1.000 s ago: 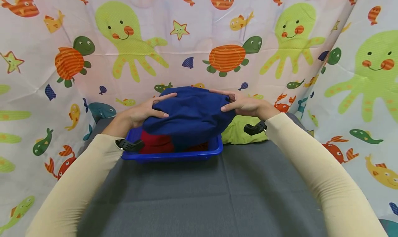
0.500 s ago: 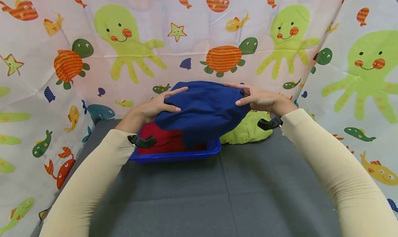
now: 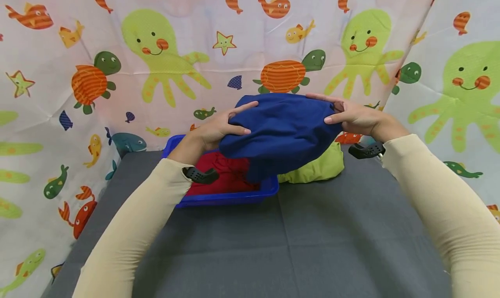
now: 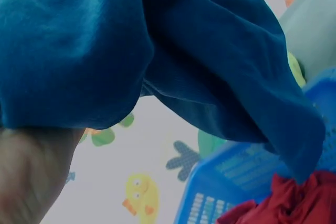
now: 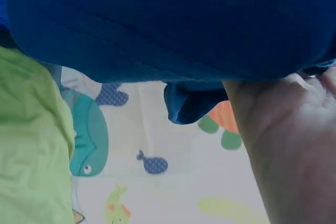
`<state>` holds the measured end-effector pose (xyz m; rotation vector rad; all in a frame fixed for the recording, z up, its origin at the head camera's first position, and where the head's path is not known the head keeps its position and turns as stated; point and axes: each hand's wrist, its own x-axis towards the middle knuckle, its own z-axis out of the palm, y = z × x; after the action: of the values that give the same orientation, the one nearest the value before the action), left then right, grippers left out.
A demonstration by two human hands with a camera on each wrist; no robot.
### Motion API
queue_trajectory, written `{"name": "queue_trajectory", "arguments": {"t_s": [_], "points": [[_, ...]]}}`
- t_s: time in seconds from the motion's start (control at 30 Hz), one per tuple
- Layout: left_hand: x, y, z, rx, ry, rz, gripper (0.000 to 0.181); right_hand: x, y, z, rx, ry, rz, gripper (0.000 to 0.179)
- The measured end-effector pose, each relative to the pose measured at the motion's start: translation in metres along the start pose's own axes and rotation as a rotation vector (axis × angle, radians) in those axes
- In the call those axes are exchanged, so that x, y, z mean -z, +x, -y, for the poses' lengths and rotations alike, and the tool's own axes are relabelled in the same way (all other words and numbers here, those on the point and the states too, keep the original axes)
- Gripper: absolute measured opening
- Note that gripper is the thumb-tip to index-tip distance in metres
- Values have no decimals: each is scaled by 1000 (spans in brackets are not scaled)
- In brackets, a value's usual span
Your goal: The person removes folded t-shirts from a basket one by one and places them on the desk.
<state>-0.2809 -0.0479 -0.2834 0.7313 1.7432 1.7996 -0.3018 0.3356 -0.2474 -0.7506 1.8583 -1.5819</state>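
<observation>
A bundle of dark blue cloth (image 3: 283, 128), looking like a folded garment, is held up by both hands over the right side of the blue basket (image 3: 234, 199). My left hand (image 3: 218, 130) grips its left end, thumb on the near face. At the other end my right hand (image 3: 355, 117) pinches the cloth between thumb and fingers. One loose corner (image 4: 299, 145) hangs down toward the basket in the left wrist view. Red cloth (image 3: 222, 174) lies crumpled in the basket. The fingers behind the blue cloth are hidden.
A lime green cloth (image 3: 322, 165) lies on the grey surface (image 3: 234, 254) just right of the basket. Behind and at both sides hangs a white curtain (image 3: 187, 24) printed with sea animals.
Both hands have carried the blue cloth up and to the right, away from the basket's middle. More of the red cloth in the basket now shows.
</observation>
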Motion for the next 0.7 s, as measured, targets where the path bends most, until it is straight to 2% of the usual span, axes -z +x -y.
{"name": "queue_trajectory", "arguments": {"t_s": [0.17, 0.37, 0.7], "points": [[-14, 8, 5, -17, -31, 3, 77, 3, -17, -2, 20, -5, 3, 71], [-36, 26, 13, -17, -58, 12, 75, 10, -45, -12, 54, 0, -8, 69], [-68, 47, 28, -23, -44, 18, 74, 21, -83, -24, 65, 40, -46, 66]]}}
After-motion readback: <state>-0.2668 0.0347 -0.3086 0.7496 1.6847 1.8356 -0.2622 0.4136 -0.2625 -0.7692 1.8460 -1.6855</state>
